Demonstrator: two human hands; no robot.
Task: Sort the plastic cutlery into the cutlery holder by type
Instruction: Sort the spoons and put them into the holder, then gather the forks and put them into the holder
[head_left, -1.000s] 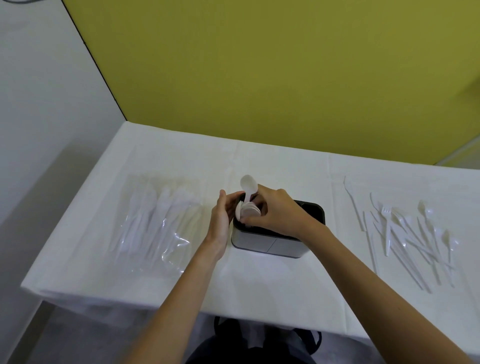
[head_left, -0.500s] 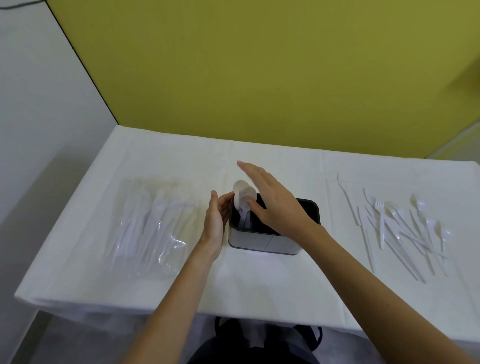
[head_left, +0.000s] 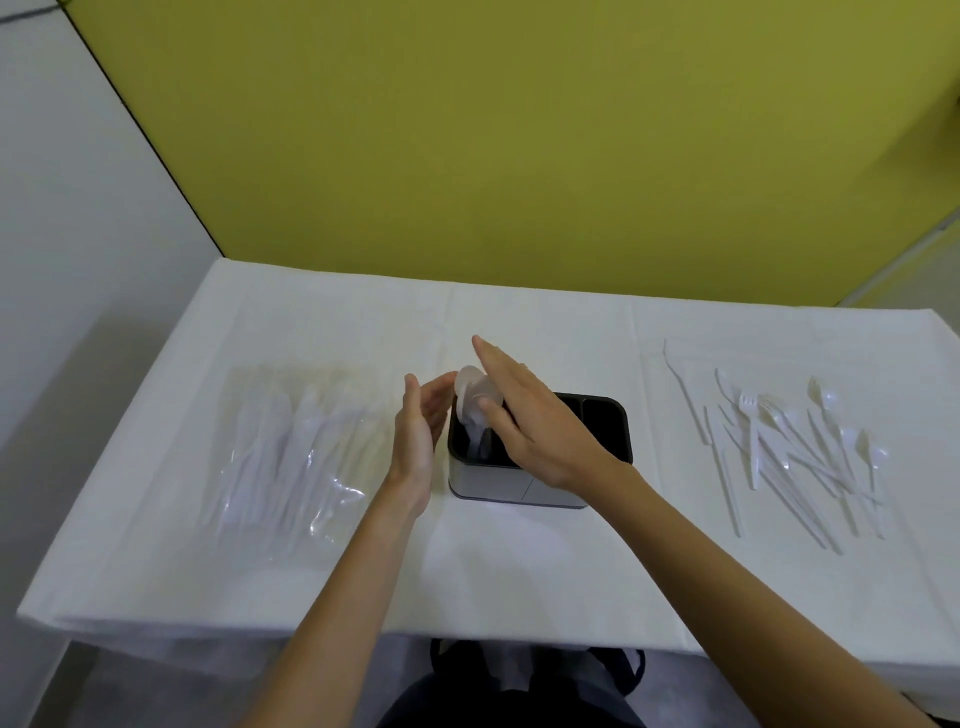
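Released since 1 s ago: right hand (head_left: 540, 431) flat, grip wide, over cutlery holder (head_left: 498, 486) mid-table. Left hand (head_left: 415, 441) just beside holder's left wall, grip wide too. Spoons (head_left: 470, 389) upright in left compartment. Loose cutlery (head_left: 779, 452) toward right edge, bagged cutlery (head_left: 291, 447) toward left.

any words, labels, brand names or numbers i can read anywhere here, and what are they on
None: no readable text shows anywhere in this view.
The cutlery holder has a plain grey front with no label.
The clear plastic bag shows only glare, no print.
The loose white cutlery is too small to show any moulded marks.
The tablecloth and yellow wall are blank.
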